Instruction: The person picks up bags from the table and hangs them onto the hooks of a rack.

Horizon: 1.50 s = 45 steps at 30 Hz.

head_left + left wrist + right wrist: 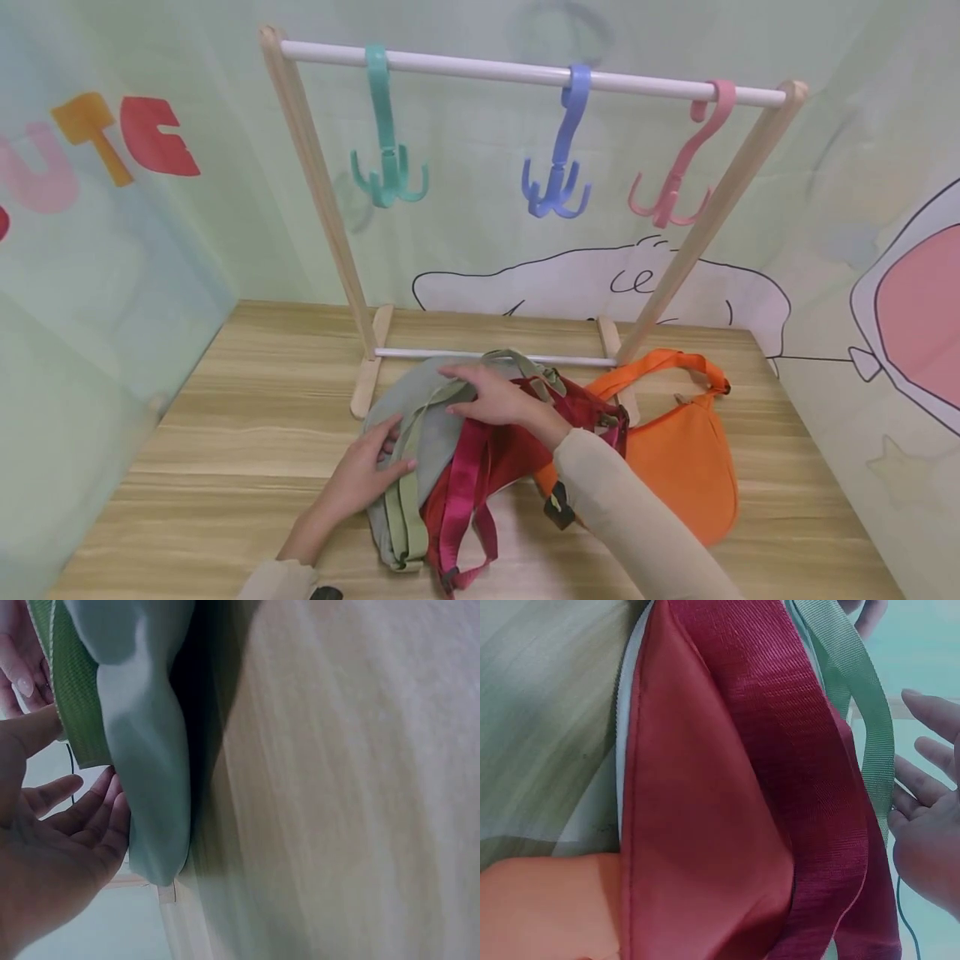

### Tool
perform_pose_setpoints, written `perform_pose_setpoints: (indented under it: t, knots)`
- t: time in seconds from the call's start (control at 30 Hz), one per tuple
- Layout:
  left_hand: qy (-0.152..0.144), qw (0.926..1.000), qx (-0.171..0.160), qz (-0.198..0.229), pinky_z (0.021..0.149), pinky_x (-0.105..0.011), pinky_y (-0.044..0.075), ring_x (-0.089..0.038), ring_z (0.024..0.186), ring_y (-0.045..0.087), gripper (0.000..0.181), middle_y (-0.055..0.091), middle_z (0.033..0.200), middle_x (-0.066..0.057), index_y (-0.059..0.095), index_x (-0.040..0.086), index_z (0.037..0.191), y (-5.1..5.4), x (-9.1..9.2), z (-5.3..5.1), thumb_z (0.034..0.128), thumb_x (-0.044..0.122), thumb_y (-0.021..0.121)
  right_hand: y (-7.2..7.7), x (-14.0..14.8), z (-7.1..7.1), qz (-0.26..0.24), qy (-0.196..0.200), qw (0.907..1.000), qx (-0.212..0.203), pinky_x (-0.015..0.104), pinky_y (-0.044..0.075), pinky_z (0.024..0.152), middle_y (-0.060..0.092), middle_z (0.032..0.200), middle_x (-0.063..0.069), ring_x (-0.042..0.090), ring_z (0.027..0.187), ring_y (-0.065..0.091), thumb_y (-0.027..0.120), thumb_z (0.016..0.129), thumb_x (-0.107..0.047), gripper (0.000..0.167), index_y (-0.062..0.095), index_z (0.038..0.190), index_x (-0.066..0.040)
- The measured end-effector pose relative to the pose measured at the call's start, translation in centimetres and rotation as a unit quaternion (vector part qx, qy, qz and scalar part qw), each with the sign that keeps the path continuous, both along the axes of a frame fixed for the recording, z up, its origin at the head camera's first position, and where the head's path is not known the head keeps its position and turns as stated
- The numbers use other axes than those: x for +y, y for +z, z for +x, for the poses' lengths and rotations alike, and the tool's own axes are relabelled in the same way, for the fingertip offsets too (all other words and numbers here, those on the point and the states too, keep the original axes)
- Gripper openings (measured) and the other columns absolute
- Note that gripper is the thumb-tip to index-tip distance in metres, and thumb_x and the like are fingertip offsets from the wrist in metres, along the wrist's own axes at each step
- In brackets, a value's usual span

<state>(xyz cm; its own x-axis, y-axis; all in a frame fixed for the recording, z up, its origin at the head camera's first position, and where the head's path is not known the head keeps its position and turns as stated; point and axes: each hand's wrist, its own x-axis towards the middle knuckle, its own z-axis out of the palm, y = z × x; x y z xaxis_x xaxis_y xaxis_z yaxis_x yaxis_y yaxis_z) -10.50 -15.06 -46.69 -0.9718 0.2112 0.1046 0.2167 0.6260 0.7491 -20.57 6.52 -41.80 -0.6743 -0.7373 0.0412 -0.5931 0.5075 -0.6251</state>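
Note:
A grey-green bag with a pale green strap lies on the table. Beside and partly over it is a red bag with a magenta strap. My left hand is at the grey-green bag's left edge. In the left wrist view, its fingertips touch the grey cloth and its thumb touches the green strap. Over the top of the bags, my right hand spreads its fingers near the green strap. An orange bag lies to the right, partly under the red one.
Behind the bags stands a wooden rack with a white top bar. Green, blue and pink multi-prong hooks hang from it. The rack's lower bar runs just behind the bags. Printed cloth walls enclose the wooden table.

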Motion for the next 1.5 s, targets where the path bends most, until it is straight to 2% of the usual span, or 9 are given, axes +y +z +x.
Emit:
perform_pose_setpoints:
  t: [0.23, 0.47, 1.1, 1.5]
  knots:
    - [-0.005, 1.0, 0.006, 0.0, 0.077, -0.038, 0.046, -0.017, 0.086, 0.053, 0.061, 0.056, 0.101, -0.011, 0.045, -0.007, 0.126, -0.3, 0.1, 0.0, 0.0765, 0.013, 0.073, -0.9, -0.1, 0.2, 0.01, -0.009, 0.9999, -0.003, 0.035, 0.033, 0.1, 0.052, 0.127, 0.013, 0.024, 0.12, 0.044, 0.066, 0.083, -0.014, 0.054, 0.046, 0.132, -0.002]
    - [-0.009, 0.9999, 0.008, 0.002, 0.077, -0.037, 0.046, -0.018, 0.087, 0.052, 0.058, 0.056, 0.101, -0.009, 0.047, -0.006, 0.125, -0.5, 0.0, -0.1, 0.0761, 0.013, 0.073, -1.8, -0.3, 0.2, 0.005, 0.002, 1.0, -0.006, 0.034, 0.032, 0.101, 0.052, 0.127, 0.013, 0.025, 0.121, 0.044, 0.068, 0.081, -0.011, 0.055, 0.046, 0.131, 0.001]
    - [-0.01, 0.9999, -0.002, 0.009, 0.078, -0.038, 0.046, -0.018, 0.088, 0.053, 0.058, 0.057, 0.1, -0.009, 0.048, -0.005, 0.124, -0.7, 0.0, -0.1, 0.0748, 0.01, 0.074, -2.5, -0.3, 0.8, 0.04, -0.012, 0.9988, -0.026, 0.035, 0.03, 0.101, 0.049, 0.13, 0.01, 0.025, 0.123, 0.039, 0.067, 0.083, -0.015, 0.056, 0.046, 0.133, -0.005]
    - [-0.012, 0.9999, -0.003, 0.004, 0.078, -0.038, 0.046, -0.019, 0.088, 0.053, 0.058, 0.057, 0.1, -0.009, 0.048, -0.005, 0.124, -0.7, -0.1, 0.1, 0.0746, 0.01, 0.074, -3.7, -0.2, 0.9, 0.042, -0.014, 0.9986, -0.03, 0.034, 0.031, 0.101, 0.049, 0.13, 0.009, 0.024, 0.121, 0.041, 0.067, 0.083, -0.014, 0.054, 0.046, 0.132, -0.005]
